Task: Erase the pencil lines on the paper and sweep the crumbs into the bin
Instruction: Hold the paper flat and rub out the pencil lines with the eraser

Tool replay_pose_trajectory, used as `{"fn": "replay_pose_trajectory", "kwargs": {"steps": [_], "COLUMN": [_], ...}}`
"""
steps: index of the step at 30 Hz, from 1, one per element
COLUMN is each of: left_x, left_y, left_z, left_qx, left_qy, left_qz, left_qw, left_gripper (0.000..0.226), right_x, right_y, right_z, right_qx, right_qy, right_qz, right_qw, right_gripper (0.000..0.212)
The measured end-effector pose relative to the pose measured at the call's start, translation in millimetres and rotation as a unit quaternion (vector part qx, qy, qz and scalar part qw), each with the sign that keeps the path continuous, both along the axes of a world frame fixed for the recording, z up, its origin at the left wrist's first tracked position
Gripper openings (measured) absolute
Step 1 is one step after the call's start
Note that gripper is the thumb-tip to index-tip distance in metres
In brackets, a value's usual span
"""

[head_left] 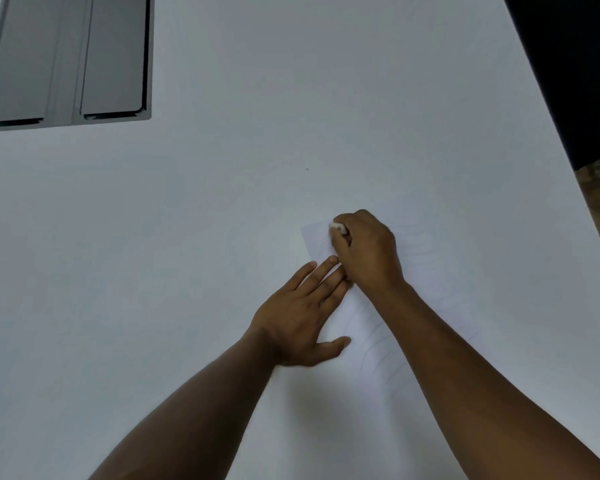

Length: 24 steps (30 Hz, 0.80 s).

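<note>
A white sheet of paper (426, 271) lies on the white table, hard to tell apart from it, with faint wavy pencil lines (378, 337) across it. My right hand (368, 251) grips a small white eraser (337, 227) and holds it on the paper near its far left corner. My left hand (302, 317) lies flat with straight fingers on the paper's left edge, just below the right hand. No bin is in view.
The white table (222, 202) fills most of the view. A grey metal frame with two panels (66, 60) sits at the far left corner. The table's right edge (551, 143) runs diagonally, with dark floor beyond it.
</note>
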<state>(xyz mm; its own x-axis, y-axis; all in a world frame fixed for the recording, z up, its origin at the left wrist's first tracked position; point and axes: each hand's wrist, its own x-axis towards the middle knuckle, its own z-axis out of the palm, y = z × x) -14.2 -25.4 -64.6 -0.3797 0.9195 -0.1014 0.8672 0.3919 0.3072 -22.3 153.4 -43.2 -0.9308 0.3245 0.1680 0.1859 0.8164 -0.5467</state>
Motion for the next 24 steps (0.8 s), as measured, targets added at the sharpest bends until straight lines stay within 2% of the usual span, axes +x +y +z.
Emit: {"fn": "replay_pose_trajectory", "kwargs": {"steps": [3, 5, 10, 13, 15, 19, 24], "left_x": [0.4, 0.5, -0.5, -1.0, -6.2, -28.6, -39.8], "left_y": [-0.5, -0.8, -3.3, -5.2, -4.0, -1.9, -1.6], "left_z": [-0.4, -0.7, -1.1, 0.0, 1.4, 2.4, 1.6], "left_qx": [-0.012, -0.016, 0.007, 0.061, 0.083, 0.029, -0.046], "left_qy": [0.000, 0.001, 0.002, -0.020, -0.036, -0.025, -0.002], "left_qz": [-0.002, -0.003, -0.003, 0.008, 0.055, 0.163, 0.139], "left_qw": [1.000, 1.000, 1.000, 0.998, 0.994, 0.986, 0.989], "left_gripper": [0.090, 0.090, 0.085, 0.080, 0.081, 0.096, 0.110], "right_x": [-10.2, -10.8, 16.7, 31.8, 36.6, 35.3, 33.6], "right_y": [9.4, 17.4, 7.3, -1.4, -2.4, -0.5, -3.4], "right_z": [-0.9, 2.6, 10.4, 7.2, 4.8, 4.3, 8.3], "right_qx": [0.013, -0.027, -0.120, -0.160, -0.188, -0.228, -0.204], "right_qy": [0.016, 0.016, 0.009, 0.019, 0.015, 0.002, -0.005], "right_qz": [-0.070, -0.118, -0.141, -0.149, -0.154, -0.167, -0.150], "right_qw": [0.997, 0.993, 0.983, 0.976, 0.970, 0.959, 0.967], "right_gripper": [0.009, 0.011, 0.024, 0.020, 0.015, 0.014, 0.015]}}
